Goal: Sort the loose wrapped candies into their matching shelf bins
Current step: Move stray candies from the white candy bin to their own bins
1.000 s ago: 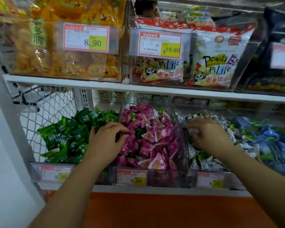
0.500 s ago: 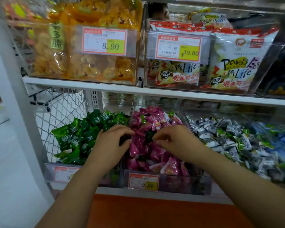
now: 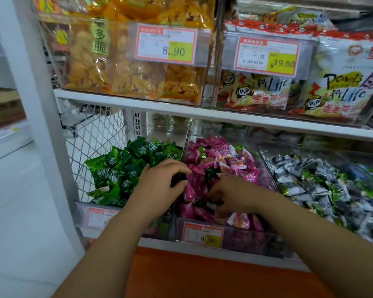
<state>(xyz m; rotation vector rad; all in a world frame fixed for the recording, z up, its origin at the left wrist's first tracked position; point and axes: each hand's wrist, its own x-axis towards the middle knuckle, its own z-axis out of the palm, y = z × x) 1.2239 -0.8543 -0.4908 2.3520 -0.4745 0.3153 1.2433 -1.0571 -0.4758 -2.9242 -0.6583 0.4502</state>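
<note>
Three clear shelf bins stand side by side. Green wrapped candies [image 3: 125,168] fill the left one, pink candies [image 3: 215,151] the middle one, and silver-grey candies [image 3: 299,175] mixed with green ones the right one. Stray green candies [image 3: 210,172] lie among the pink. My left hand [image 3: 159,188] sits over the divider between the green and pink bins, with something dark green between its curled fingers and thumb. My right hand [image 3: 230,196] is down in the pink pile, its curled fingertips pinching a candy that they partly hide.
The pink bin's front wall [image 3: 246,239] carries a 9.90 price tag [image 3: 201,235]. An upper shelf [image 3: 181,114] just above holds bins of bagged snacks. A white post [image 3: 37,125] and wire mesh [image 3: 95,136] stand at the left. An orange ledge [image 3: 202,274] runs below.
My right hand left the silver-grey bin, crossed left into the pink bin and dug its fingers into the pile. My left hand stayed at the divider. The view shifted left.
</note>
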